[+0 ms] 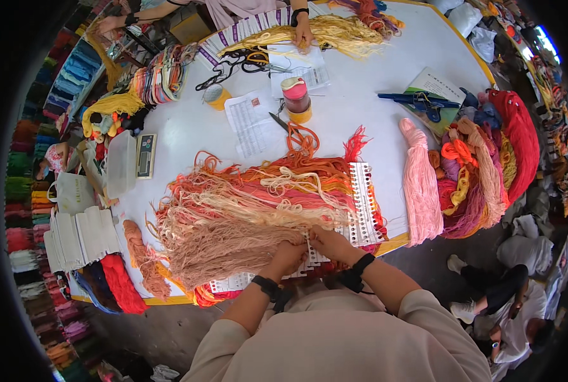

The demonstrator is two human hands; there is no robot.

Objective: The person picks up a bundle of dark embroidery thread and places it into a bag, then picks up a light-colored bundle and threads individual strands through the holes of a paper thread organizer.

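A thick spread of embroidery thread lies before me, with orange and red thread point(265, 175) at the back and dusty-pink thread point(223, 251) nearest. Its right ends meet a row of white punched cards point(362, 204). My left hand point(289, 256) is closed around the right end of the dusty-pink strands. Close beside it, my right hand point(330, 244) pinches at the card edge; what lies between its fingertips is too small to make out. The fingers of both hands nearly meet. More punched cards point(233, 282) show under the thread's near edge.
Pink hanks point(419, 184) and a red hank point(513, 140) lie at right, near blue clamps point(424, 102). Scissors point(279, 121), a pink-lidded jar point(295, 99) and a paper sheet point(252, 121) stand behind. A scale point(145, 156) is left. Across the table, another person's hand point(303, 33) touches yellow thread.
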